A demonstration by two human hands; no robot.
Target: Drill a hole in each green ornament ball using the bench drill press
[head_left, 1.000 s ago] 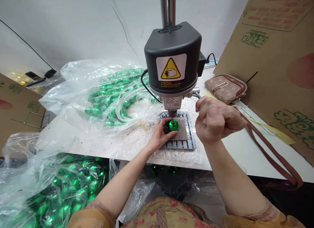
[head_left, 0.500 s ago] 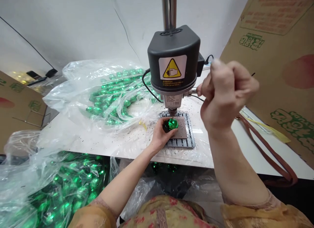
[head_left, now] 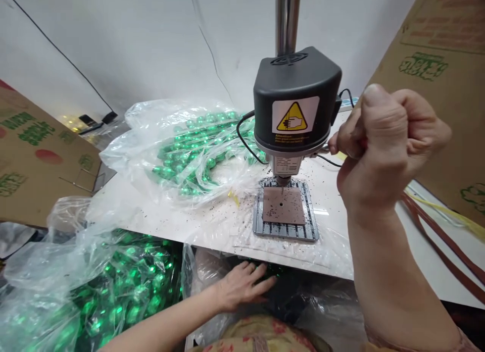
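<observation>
My left hand (head_left: 244,286) is just below the table's front edge, palm down with fingers spread and nothing visible in it. A few shiny green bits (head_left: 278,271) show in the dark opening beside its fingertips. My right hand (head_left: 382,145), a fist, grips the lever (head_left: 325,149) at the right side of the small bench drill press (head_left: 297,97). Most of the lever is hidden by the fingers. Beneath the drill bit, a brown board (head_left: 290,213) with one dark hole lies on the slotted metal base (head_left: 311,225). Dark shavings are scattered over it.
A clear plastic bag of shiny green balls (head_left: 193,140) lies left of the drill press, and another bag of green balls (head_left: 132,291) stands at lower left. Cardboard boxes rise on the left (head_left: 49,160) and right (head_left: 462,114). Brown straps (head_left: 439,241) lie at right.
My left hand has left the drill base, where it held a green ball under the bit, and is now below the table edge without the ball. My right hand stays on the lever.
</observation>
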